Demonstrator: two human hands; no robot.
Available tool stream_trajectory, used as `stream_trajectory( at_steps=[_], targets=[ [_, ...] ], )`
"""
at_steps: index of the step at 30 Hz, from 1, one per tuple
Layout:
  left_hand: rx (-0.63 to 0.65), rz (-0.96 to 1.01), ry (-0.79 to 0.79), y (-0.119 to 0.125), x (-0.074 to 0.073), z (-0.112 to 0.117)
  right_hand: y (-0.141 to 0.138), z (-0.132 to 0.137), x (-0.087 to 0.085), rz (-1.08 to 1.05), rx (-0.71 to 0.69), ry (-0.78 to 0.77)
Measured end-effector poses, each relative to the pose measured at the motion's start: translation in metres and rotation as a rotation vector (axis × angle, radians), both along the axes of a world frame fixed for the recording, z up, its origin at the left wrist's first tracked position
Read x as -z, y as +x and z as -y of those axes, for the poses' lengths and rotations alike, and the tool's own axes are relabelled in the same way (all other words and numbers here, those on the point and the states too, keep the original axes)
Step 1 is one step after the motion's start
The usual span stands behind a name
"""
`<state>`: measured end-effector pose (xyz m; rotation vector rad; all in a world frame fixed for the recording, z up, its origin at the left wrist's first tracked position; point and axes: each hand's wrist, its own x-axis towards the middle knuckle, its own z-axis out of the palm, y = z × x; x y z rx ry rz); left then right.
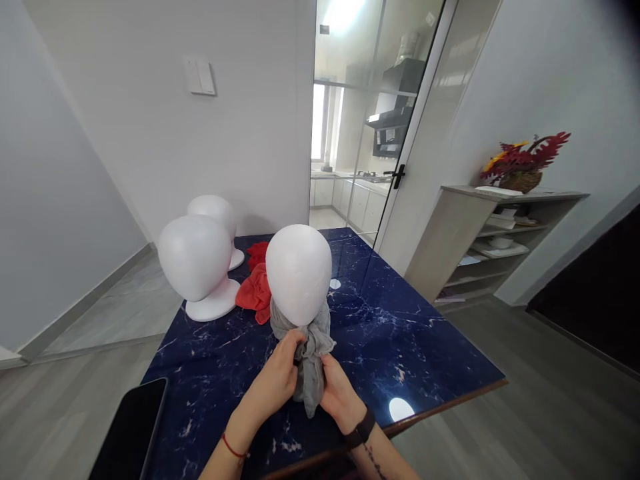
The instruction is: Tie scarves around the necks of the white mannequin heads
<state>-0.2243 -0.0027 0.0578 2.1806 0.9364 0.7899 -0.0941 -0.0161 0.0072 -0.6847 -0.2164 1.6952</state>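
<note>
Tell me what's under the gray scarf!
The gray scarf is wrapped just below the white head, so any neck or base there is covered and can't be seen. Blue tabletop shows around it. The left hand hides some scarf too.

Text: I can read none | small grey rectangular patch [325,29] high on the white-framed glass door [370,88]: too small for me to read | pale tilted square patch [431,19], upper right of the same door: likewise unreadable to me
</note>
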Motion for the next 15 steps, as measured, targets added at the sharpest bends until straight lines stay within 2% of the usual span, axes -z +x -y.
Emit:
stream_trajectory(
  at_steps=[4,8,15],
  targets=[
    [-0.061,-0.208,0.197,-0.001,0.008,-0.012,0.0,0.004,-0.005,0.022,0.07,-0.024],
    [-0.168,-0.337,0.246,0.006,0.012,-0.016,0.0,0.006,-0.008,0.078,0.093,-0.033],
    [-0.233,-0.256,0.193,0.017,0.01,-0.012,0.004,0.002,-0.012,0.21,0.136,-0.052]
  ],
)
